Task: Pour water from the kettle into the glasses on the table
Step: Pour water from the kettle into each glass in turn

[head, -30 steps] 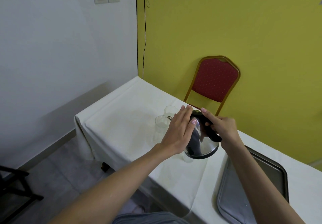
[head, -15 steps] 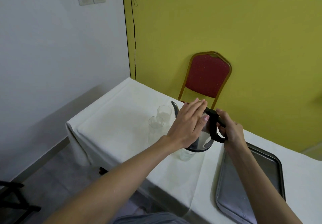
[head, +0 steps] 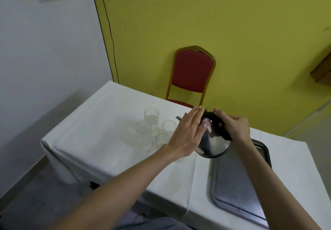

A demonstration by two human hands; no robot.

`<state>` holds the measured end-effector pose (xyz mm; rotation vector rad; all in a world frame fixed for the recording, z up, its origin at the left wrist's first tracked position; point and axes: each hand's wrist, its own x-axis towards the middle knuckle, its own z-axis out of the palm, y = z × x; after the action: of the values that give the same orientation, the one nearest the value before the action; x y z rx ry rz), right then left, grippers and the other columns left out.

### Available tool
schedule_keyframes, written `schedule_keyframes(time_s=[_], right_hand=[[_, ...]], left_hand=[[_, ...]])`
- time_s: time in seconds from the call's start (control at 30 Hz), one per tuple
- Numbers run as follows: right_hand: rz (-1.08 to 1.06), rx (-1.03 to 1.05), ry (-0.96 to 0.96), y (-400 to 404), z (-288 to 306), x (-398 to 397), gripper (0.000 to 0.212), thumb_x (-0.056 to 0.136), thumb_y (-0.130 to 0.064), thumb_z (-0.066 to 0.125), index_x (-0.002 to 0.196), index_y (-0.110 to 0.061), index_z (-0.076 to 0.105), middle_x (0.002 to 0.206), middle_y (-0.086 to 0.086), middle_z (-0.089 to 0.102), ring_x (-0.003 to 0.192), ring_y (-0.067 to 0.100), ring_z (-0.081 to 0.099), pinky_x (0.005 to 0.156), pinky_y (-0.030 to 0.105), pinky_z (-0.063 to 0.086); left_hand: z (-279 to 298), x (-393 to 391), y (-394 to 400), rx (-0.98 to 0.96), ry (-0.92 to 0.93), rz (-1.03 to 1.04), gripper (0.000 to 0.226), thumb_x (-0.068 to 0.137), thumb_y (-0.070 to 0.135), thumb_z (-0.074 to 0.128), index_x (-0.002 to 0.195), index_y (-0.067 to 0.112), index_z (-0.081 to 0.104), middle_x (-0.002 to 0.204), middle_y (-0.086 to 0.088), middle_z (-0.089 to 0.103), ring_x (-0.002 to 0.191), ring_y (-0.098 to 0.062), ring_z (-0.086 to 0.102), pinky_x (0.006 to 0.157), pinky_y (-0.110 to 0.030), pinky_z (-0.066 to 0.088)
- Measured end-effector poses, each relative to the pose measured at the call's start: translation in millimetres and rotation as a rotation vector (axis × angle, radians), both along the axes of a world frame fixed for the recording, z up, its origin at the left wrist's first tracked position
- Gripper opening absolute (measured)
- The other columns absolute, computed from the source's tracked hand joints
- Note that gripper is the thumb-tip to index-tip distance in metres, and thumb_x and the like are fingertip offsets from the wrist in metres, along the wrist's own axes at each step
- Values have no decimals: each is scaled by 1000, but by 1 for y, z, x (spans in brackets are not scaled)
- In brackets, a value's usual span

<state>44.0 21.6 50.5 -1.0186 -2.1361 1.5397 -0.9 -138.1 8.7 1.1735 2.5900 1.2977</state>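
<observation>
A shiny steel kettle (head: 213, 143) with a black handle is tilted to the left above the table (head: 100, 140), which has a white cloth. My right hand (head: 232, 127) grips the black handle. My left hand (head: 188, 133) lies flat against the kettle's left side, fingers together. The spout tip (head: 178, 117) points left toward a cluster of several clear glasses (head: 151, 117), (head: 143, 128), (head: 169, 126), (head: 162, 139). No stream of water is visible. Part of the nearest glass is hidden by my left hand.
A metal tray (head: 236, 190) lies on the table to the right, under my right forearm. A red chair (head: 192, 72) with a gold frame stands behind the table against the yellow wall. The table's left edge drops to a grey floor.
The view has shifted, bringing more glasses into sight. The kettle has moved right and lower, tilted left, with both hands staying on it.
</observation>
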Motion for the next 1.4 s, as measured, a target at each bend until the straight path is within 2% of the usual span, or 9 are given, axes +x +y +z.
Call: schedule_keyframes(time_s=[0.2,0.33,0.8,1.1,1.2,1.4], right_hand=[[11,138,-99,-9,-1,-1,58,65,-71,77,56,-14,73,31,-10,52,46,19,52,53,30,42],[21,192,-129,-14,-3,-2,63,67,-75,73,48,-16,66,30,-10,50,45,18,51,52,30,39],[57,327,-188,-25,-1,-10,68,70,-78,68,47,-15,62,25,-10,42,40,15,44,47,29,29],[75,384,-202,-27,-2,-16,68,71,-78,68,50,-13,65,41,-1,53,44,17,48,48,30,31],[77,398,-203,-27,-2,-17,69,71,-78,67,53,-11,68,45,1,56,44,17,48,48,29,31],[75,422,-213,-29,-3,-21,71,72,-78,67,58,-8,73,49,3,60,45,17,50,48,28,32]], left_hand=[[-16,-2,0,-62,-121,-33,62,101,51,14,155,22,5,164,6,4,148,-2,-7,119,-26,-5],[-24,-5,-3,-75,-154,-34,65,99,56,11,155,25,1,164,7,0,147,-1,-10,118,-27,-6],[-28,-7,-10,-47,-233,-9,63,100,54,14,155,24,4,164,7,2,148,-3,-7,118,-27,-2],[-31,-9,-14,-38,-257,5,62,100,56,14,154,27,4,164,6,3,145,1,-7,116,-26,-2],[-32,-10,-14,-41,-259,9,62,100,55,14,154,27,4,164,5,4,147,-2,-5,114,-24,-2],[-32,-10,-14,-19,-312,16,61,100,55,16,154,29,5,164,5,4,149,-7,-1,118,-32,6]])
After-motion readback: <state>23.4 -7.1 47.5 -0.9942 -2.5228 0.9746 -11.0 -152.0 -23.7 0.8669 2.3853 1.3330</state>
